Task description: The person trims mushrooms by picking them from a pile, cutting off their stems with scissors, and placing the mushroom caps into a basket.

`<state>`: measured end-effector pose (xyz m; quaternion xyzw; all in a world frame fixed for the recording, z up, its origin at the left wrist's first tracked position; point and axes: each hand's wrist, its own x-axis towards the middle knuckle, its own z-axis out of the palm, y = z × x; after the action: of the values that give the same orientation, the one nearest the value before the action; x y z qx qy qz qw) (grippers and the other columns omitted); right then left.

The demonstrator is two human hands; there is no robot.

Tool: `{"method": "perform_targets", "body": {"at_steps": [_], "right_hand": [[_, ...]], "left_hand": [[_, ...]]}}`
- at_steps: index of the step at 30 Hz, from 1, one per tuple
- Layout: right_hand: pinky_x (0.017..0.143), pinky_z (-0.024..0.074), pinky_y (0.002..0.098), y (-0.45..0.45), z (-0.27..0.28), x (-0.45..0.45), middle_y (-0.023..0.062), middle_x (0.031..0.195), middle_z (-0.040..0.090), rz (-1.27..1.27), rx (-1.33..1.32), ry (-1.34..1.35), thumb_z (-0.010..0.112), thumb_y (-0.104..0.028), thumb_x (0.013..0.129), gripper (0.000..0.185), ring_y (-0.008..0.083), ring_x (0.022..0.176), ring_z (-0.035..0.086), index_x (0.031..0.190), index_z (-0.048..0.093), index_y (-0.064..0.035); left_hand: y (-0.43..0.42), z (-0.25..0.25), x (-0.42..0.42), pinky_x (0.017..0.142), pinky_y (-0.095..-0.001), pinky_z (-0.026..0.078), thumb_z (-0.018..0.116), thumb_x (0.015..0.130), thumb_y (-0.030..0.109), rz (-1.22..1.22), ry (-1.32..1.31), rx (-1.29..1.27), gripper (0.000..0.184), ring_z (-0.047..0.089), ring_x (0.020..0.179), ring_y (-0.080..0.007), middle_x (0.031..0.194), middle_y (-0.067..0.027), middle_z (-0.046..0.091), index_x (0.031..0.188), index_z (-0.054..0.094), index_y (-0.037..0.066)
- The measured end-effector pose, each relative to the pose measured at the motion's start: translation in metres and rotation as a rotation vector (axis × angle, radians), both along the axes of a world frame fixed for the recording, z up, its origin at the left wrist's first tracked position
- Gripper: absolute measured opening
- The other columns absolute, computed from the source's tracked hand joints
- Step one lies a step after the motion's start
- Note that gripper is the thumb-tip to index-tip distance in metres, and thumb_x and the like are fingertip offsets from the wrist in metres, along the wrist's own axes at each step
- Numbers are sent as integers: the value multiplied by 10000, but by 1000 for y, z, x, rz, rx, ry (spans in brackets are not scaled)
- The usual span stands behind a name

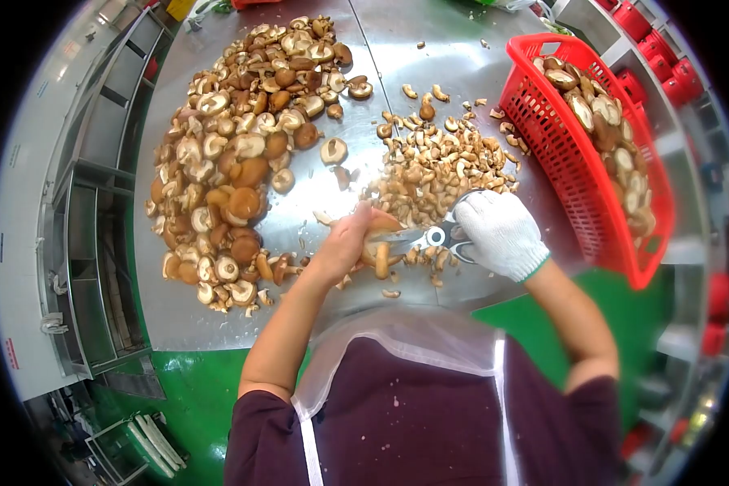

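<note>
My bare left hand (pixel 344 245) is closed around a shiitake mushroom (pixel 382 253), its stem pointing toward the scissors. In my right hand (pixel 498 231), which wears a white knit glove, is a pair of scissors (pixel 435 237); the blades reach to the mushroom's stem. Just beyond both hands lies a heap of cut mushroom stems (pixel 437 166). To the left spreads a large pile of whole shiitake mushrooms (pixel 247 174), brown caps and pale undersides mixed. A few loose stems lie near my wrists.
A red plastic basket (pixel 559 170) at the right holds trimmed mushroom caps (pixel 607 121). Everything lies on a steel table (pixel 364 312) whose near edge is at my apron. Metal shelving (pixel 97 243) stands left, and red containers (pixel 660 57) sit at the upper right.
</note>
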<state>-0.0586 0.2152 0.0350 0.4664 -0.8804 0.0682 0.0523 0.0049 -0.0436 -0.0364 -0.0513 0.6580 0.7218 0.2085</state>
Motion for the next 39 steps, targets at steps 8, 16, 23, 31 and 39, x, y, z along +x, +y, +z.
{"method": "perform_targets", "body": {"at_steps": [8,16,23,31,39], "right_hand": [[626,474,372,-1,-7,-1,72,767,592,25,74,-25,669,-212,726,169,242,717,612,824,599,-92],[572,506,427,-8,-8,-8,128,641,625,-69,207,-234,666,-299,762,203,309,624,648,744,625,-101],[559,465,362,29,-43,6,144,641,554,-554,-290,-618,690,-352,805,308,287,573,574,744,572,-74],[551,456,267,65,-164,88,-2,638,548,-976,-1235,-1023,713,-141,822,151,80,581,518,814,594,-47],[632,526,335,70,-160,94,99,719,658,-914,-886,-523,736,-186,775,167,232,644,653,832,640,-62]], "left_hand": [[4,6,-1,830,-270,503,194,998,597,35,-35,-76,751,636,908,-157,996,-100,676,1079,619,-17],[4,-2,-7,498,-210,481,242,993,601,256,-57,-2,698,642,699,-102,908,-68,695,1081,626,24],[-25,-28,-8,424,-190,448,412,1015,410,192,-157,114,443,633,658,-79,883,-52,673,1115,607,26],[33,-7,-56,626,-262,569,588,929,128,80,-141,61,384,660,882,-167,1110,-103,622,1275,477,4],[209,121,-189,1005,-403,456,466,1008,270,-421,142,721,573,511,1227,-286,1401,-171,455,1466,260,-7]]}}
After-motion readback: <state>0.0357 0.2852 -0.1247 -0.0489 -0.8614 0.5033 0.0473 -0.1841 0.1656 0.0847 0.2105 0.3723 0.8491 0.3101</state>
